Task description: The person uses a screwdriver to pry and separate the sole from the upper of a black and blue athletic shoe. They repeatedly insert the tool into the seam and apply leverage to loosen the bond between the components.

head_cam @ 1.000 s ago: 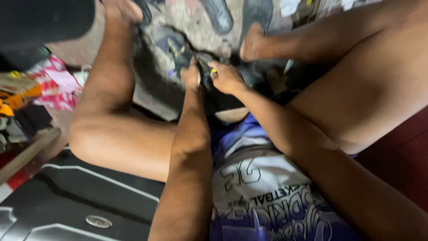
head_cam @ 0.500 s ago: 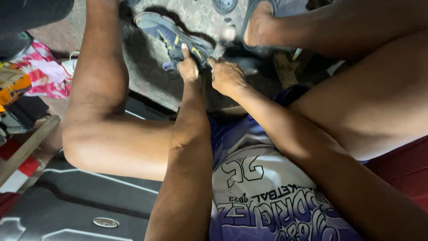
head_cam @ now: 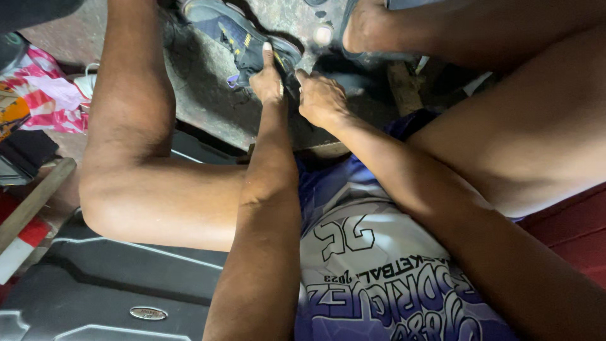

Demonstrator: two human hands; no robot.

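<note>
Left hand (head_cam: 268, 79) upper centre of frame, thumb pressed flat along dark blue sneaker (head_cam: 243, 35), I'd say pinning it steady on concrete floor (head_cam: 202, 82). Right hand (head_cam: 320, 98) just beside, fingers curled at shoe's near edge; what it grips, I can't tell. Sneaker lies between my knees, top of frame. Pink-and-white cloth (head_cam: 47, 95) far left, black plastic case (head_cam: 95, 297) lower left.

Left hand (head_cam: 268, 79): on a dark blue-grey sneaker (head_cam: 243, 35), thumb pressed along its upper.
Right hand (head_cam: 320, 98): just beside the left, fingers at the sneaker's near end.
Floor (head_cam: 202, 88): rough concrete.
Far left: pink patterned cloth (head_cam: 47, 95).
</note>
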